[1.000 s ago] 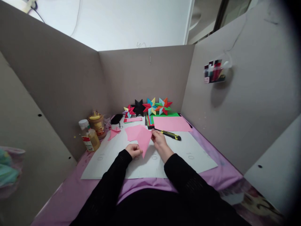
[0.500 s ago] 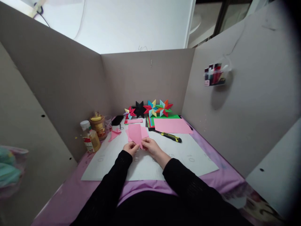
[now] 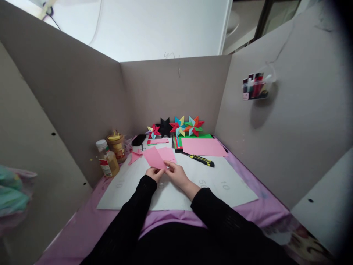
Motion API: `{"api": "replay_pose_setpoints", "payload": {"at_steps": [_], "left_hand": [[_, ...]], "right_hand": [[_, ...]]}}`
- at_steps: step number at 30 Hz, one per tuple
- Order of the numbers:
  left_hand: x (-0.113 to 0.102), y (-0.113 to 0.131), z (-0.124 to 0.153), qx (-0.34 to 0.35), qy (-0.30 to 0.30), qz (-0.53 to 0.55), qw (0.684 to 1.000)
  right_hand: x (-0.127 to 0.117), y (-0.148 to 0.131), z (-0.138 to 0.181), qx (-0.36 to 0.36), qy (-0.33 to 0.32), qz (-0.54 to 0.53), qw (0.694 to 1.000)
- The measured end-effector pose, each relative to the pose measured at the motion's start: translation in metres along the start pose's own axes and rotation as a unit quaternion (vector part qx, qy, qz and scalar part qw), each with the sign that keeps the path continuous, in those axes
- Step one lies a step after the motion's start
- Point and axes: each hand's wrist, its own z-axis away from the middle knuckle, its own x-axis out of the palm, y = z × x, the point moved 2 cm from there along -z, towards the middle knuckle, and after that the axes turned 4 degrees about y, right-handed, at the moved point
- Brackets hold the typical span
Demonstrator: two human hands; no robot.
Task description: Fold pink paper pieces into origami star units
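Both hands grip one small pink sheet of paper [image 3: 153,157], tilted to the left above the white board. My left hand [image 3: 155,174] pinches its lower edge. My right hand [image 3: 176,174] has thumb and fingers closed on its lower right corner. Just behind the held sheet lie more pink paper pieces [image 3: 168,154]. A folded pink piece [image 3: 135,157] rests to their left, near small scissors [image 3: 142,148]. To the right of my hands lies a black and yellow utility knife [image 3: 202,160].
Folded paper stars [image 3: 179,126] stand along the back panel. A large pink sheet [image 3: 204,147] lies on coloured paper at the back right. A bottle [image 3: 107,160] and a jar [image 3: 116,147] stand left. Grey panels enclose three sides; a small clear holder [image 3: 256,86] hangs on the right one.
The held pink sheet has turned to the left, its top edge swinging leftward and showing more of the pieces behind. Both hands stay closed on it. The view has shifted slightly.
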Motion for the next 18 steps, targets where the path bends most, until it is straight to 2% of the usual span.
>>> {"api": "replay_pose_setpoints", "payload": {"at_steps": [11,14,18], "left_hand": [[0.000,-0.007,-0.003,0.006,-0.018,0.000,1.000],[0.000,-0.009,-0.004,-0.001,-0.023,-0.009,1.000],[0.002,-0.010,-0.005,0.011,-0.022,-0.040,0.999]], "right_hand": [[0.003,0.008,0.004,-0.042,-0.029,0.043,0.998],[0.004,0.007,0.002,-0.017,-0.021,-0.014,1.000],[0.001,0.007,-0.002,0.060,0.003,-0.131,0.990]]}}
